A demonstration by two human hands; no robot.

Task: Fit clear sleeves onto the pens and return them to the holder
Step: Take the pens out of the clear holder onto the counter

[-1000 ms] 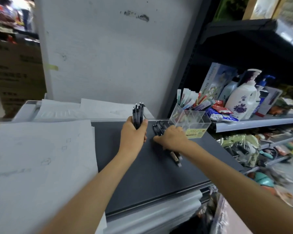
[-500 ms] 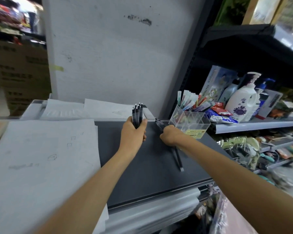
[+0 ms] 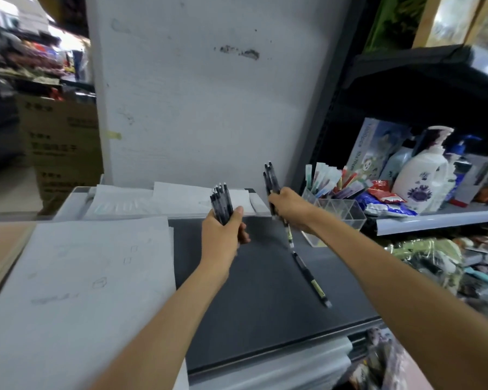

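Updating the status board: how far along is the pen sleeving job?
Done: nothing clearly; whether any pen wears a sleeve is too blurred to tell. In hand: the left hand grips an upright bundle of pens, the right hand grips a few more pens. Left: one loose pen lies on the dark board, and the clear holder's near compartments look empty, so none are returned.

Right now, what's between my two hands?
Only bare dark board lies between the left hand and right hand, both holding pens, in the head view.
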